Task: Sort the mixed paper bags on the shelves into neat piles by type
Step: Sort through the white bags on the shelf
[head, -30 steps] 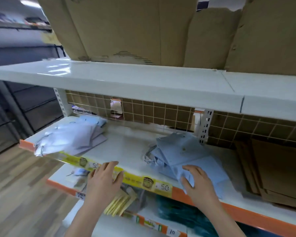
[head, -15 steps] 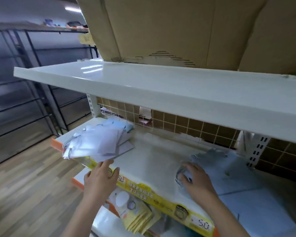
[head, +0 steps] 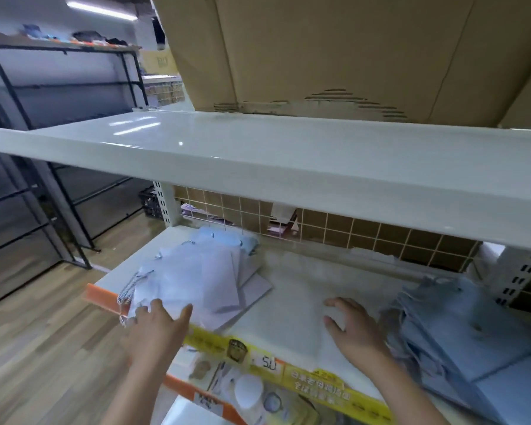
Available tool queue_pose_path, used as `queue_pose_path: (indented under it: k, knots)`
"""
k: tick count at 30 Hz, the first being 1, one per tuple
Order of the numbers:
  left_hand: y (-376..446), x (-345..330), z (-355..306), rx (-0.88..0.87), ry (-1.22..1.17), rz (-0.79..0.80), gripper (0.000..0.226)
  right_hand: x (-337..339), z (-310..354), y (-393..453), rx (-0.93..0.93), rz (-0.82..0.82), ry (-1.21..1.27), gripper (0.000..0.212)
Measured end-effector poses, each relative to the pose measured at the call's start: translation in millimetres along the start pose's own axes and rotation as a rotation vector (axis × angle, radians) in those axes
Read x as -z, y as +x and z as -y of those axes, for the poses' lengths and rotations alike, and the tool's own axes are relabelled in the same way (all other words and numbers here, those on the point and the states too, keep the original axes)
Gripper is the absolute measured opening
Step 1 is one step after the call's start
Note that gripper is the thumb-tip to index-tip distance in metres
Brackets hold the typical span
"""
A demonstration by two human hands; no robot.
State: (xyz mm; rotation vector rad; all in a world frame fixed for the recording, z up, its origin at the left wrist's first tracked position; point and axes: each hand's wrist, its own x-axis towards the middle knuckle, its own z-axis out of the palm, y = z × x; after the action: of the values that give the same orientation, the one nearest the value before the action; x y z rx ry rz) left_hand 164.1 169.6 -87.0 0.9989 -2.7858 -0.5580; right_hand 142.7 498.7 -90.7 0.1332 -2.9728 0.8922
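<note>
Two hands reach onto a shelf of paper bags.

The left hand [head: 157, 325], fingers spread, touches the front edge of the white bags [head: 193, 283] at the shelf's [head: 288, 299] left end; the right hand [head: 354, 328] lies flat and open on bare shelf, just beside the blue bags [head: 460, 326].

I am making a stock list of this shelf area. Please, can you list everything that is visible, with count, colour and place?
white paper bags: one loose pile, white, left on middle shelf
blue paper bags: one pile, light blue, right on middle shelf
middle shelf: one, white, orange and yellow front strip
upper shelf: one, white, above
cardboard boxes: count unclear, brown, on upper shelf
black racks: count unclear, black, far left
left hand: one, touching white paper bags
right hand: one, flat on middle shelf
</note>
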Motion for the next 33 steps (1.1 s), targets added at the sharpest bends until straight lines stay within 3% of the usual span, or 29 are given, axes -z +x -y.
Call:
queue_pose_path:
  k: [8,13,18,20,24,26,28,31,33]
  knots:
    - [91,-20,55,0.094,-0.104,0.061,0.094,-56,80,19,-0.042,0.029,-0.013,0.031]
    - [125,-23,59,0.093,-0.197,0.255,0.061,-85,120,32,-0.1,0.049,-0.045,0.033]
    - [143,-7,68,-0.062,-0.281,0.339,0.015,-107,148,53,-0.196,0.049,-0.025,0.036]
    - [148,3,76,-0.097,-0.299,0.354,0.009,-114,156,60,-0.22,0.058,-0.012,0.033]
    - [158,26,93,-0.162,-0.393,0.225,0.02,-130,170,74,-0.259,0.048,-0.003,0.014]
    - [164,35,103,-0.182,-0.418,0.194,0.021,-138,177,81,-0.288,0.053,-0.019,0.017]
    - [170,40,113,-0.173,-0.412,0.19,0.02,-146,184,87,-0.322,0.036,-0.055,0.028]
    - [175,47,126,-0.177,-0.432,0.171,0.023,-154,192,92,-0.404,0.034,-0.12,0.063]
    - [174,51,131,-0.152,-0.475,0.186,0.023,-159,194,95,-0.459,0.051,-0.031,0.08]
